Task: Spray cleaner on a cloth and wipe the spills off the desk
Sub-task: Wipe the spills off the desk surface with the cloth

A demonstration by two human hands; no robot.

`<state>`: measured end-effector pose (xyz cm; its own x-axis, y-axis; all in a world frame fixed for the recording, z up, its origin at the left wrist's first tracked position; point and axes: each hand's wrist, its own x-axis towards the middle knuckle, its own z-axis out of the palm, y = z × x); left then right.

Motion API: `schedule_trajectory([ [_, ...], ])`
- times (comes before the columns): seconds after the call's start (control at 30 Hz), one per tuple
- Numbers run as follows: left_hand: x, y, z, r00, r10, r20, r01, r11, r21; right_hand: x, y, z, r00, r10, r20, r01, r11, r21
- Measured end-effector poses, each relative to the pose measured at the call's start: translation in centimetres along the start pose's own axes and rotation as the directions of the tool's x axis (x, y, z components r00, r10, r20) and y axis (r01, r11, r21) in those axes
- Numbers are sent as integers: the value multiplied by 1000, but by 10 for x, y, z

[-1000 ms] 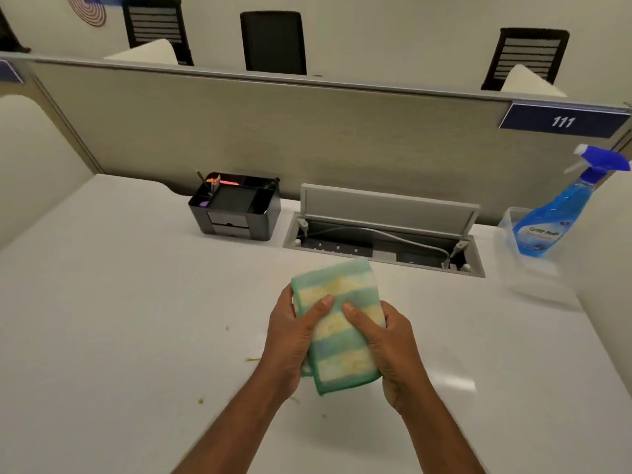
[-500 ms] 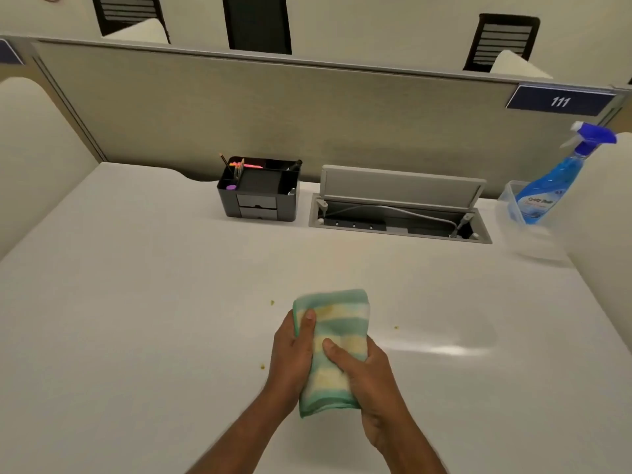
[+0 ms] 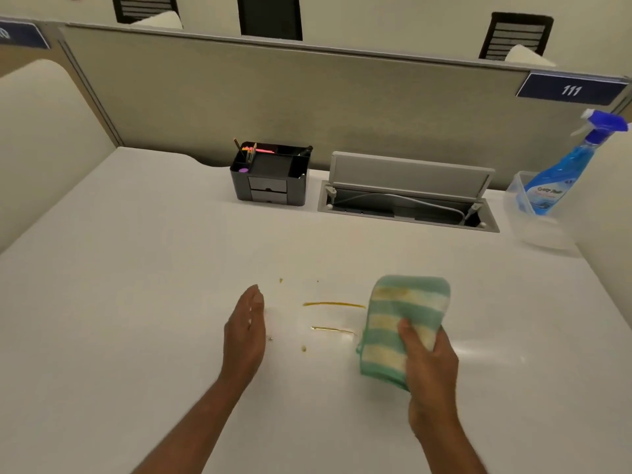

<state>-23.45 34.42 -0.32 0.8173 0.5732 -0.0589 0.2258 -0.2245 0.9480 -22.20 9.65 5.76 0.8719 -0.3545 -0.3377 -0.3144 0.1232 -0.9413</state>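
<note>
the cloth [image 3: 405,325], a folded green and pale yellow striped towel, sits on the white desk [image 3: 136,302] right of centre, pressed down by the right hand [image 3: 429,364], whose fingers curl over its near right edge in a firm clasp. the left hand [image 3: 244,331] lies to the left, fingers straight and together, holding nothing. between the two hands run two thin yellowish streaks [image 3: 333,305], with small crumbs [image 3: 303,348] scattered near them.

the cloth looks soft, light and limp, likely to bunch or unfold if pushed from one corner; a flat palm across the folded stack, fingers spread over the top, should keep it together through a sweep to the left. its pile should drag a little on the smooth desk, so moderate downward pressure seems enough.

the spray bottle [image 3: 564,169], blue liquid with a blue trigger, stands in a clear tub [image 3: 518,195] at the far right; light, rigid plastic, best taken by the neck
</note>
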Motion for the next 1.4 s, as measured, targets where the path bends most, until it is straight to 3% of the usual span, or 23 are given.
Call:
schedule_trajectory([
  [0.1,14,-21,-9,990,141,-26,-132,971,201,26,0,-21,949,-282,-141,232,928,-291],
  [0.17,20,-35,-13,980,196,20,-189,905,381,42,5,-29,874,-468,-134,336,779,-529],
  [0.23,27,-48,-19,970,235,61,-230,812,537,59,12,-30,794,-600,-99,379,616,-691],
  [0.33,37,-59,-24,951,293,96,-283,708,647,84,22,-29,733,-670,-118,320,493,-809],
  [0.47,49,-66,-23,946,282,159,-307,630,713,110,40,-32,766,-631,-121,212,426,-880],
  [0.6,53,-69,-23,952,218,215,-303,558,773,119,51,-22,884,-461,79,236,293,-926],
  [0.67,54,-69,-23,954,201,224,-300,557,774,125,44,-22,914,-392,108,222,258,-940],
  [0.77,54,-69,-24,953,207,223,-302,553,777,131,34,-31,902,-415,121,219,197,-955],
  [0.93,54,-73,-23,953,209,219,-300,555,776,130,46,-33,909,-374,184,288,245,-926],
  [1.03,54,-73,-22,953,209,218,-299,555,776,133,53,-24,910,-389,143,252,243,-937],
  [1.23,53,-72,-22,955,200,218,-294,560,774,137,68,15,909,-407,90,189,210,-959],
  [1.4,53,-70,-22,956,192,221,-292,564,773,115,76,78,876,-451,169,280,191,-941],
])
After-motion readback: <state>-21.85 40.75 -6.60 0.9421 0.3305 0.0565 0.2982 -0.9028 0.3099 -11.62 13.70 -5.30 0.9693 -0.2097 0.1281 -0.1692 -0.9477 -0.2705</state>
